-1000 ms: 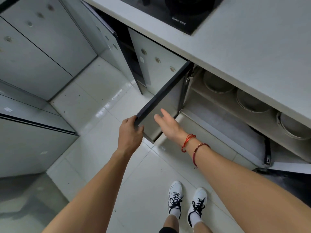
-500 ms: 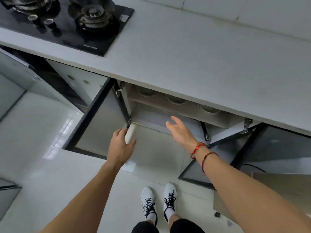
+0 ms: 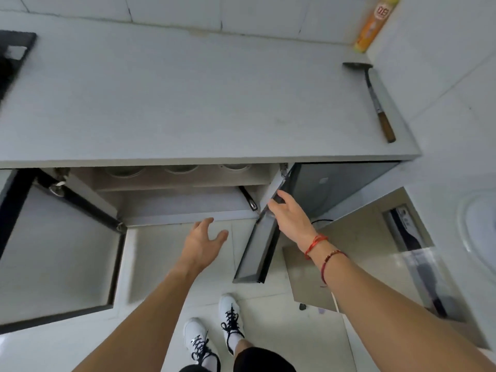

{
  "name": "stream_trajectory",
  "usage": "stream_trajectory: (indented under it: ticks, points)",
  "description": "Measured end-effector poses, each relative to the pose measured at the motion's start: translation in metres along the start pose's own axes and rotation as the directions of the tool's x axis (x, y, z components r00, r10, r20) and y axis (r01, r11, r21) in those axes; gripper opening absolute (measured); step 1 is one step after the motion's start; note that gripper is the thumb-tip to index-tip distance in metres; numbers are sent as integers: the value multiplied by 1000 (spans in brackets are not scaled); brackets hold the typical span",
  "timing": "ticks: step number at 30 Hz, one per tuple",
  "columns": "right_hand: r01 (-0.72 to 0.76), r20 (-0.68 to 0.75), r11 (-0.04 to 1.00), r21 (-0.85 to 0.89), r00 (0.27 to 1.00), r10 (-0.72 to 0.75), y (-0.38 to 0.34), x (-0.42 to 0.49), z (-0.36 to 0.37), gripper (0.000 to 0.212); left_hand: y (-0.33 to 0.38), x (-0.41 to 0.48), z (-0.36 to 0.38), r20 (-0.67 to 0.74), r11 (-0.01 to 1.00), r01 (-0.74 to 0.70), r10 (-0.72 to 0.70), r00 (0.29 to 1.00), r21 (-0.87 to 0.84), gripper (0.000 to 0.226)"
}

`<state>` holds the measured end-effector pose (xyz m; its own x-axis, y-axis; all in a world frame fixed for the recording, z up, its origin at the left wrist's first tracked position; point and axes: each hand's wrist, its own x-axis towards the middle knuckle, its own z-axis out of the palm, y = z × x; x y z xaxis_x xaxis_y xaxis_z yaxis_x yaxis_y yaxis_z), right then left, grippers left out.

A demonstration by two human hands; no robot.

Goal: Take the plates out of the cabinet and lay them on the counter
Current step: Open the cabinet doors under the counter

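The cabinet (image 3: 177, 200) under the grey counter (image 3: 188, 98) stands with both doors swung out. On its upper shelf the rims of three stacks of plates (image 3: 178, 169) show just below the counter edge; the rest of them is hidden. My left hand (image 3: 204, 238) hovers in front of the cabinet's bottom edge, fingers spread, holding nothing. My right hand (image 3: 291, 216) rests its fingers on the top edge of the right door (image 3: 257, 253), near the hinge side. Red bracelets circle that wrist.
The left door (image 3: 59, 245) hangs wide open. A dark pan handle (image 3: 248, 197) pokes out of the lower shelf. A cleaver-like tool with a wooden handle (image 3: 375, 100) and an orange bottle (image 3: 374, 22) lie at the counter's right end. The stove corner (image 3: 13, 57) is at far left.
The view has swung right along the counter. My left hand let go of the cabinet's edge and opened. My right hand moved right onto the right door.
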<state>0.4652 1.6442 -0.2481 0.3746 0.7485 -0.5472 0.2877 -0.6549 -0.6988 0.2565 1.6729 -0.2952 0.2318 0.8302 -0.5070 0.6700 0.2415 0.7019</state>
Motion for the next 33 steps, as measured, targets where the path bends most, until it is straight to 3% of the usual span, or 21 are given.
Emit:
stream_trajectory:
  ticks: [4, 7, 10, 13, 19, 23, 29, 33]
  points:
    - [-82, -78, 997, 4, 994, 82, 36, 3, -17, 63, 12, 5, 52, 184, 999, 31, -26, 983, -25, 66]
    - [-201, -32, 979, 4, 979, 201, 61, 9, -13, 73, 14, 4, 88, 334, 994, 102, -87, 939, -29, 66]
    - [-252, 43, 968, -13, 967, 252, 78, 14, -3, 74, 10, 3, 108, 451, 979, 191, -139, 882, -71, 52]
    - [-282, 104, 958, 42, 955, 277, 84, 16, 3, 63, 9, 0, 115, 472, 966, 231, -150, 869, -118, 40]
    - [-300, 153, 948, 106, 947, 283, 90, 13, -6, 51, 15, 0, 128, 503, 956, 264, -166, 848, -129, 44]
    - [-307, 121, 944, 122, 948, 293, 100, 9, -24, 53, 28, -2, 147, 553, 959, 245, -129, 823, -140, 37]
    - [-283, 48, 959, -7, 958, 283, 120, 5, -57, 55, 49, -3, 195, 635, 946, 271, -100, 766, -179, 40]
    - [-277, -20, 959, -59, 961, 276, 135, 7, -74, 48, 68, 0, 228, 626, 955, 259, -113, 772, -146, 38]
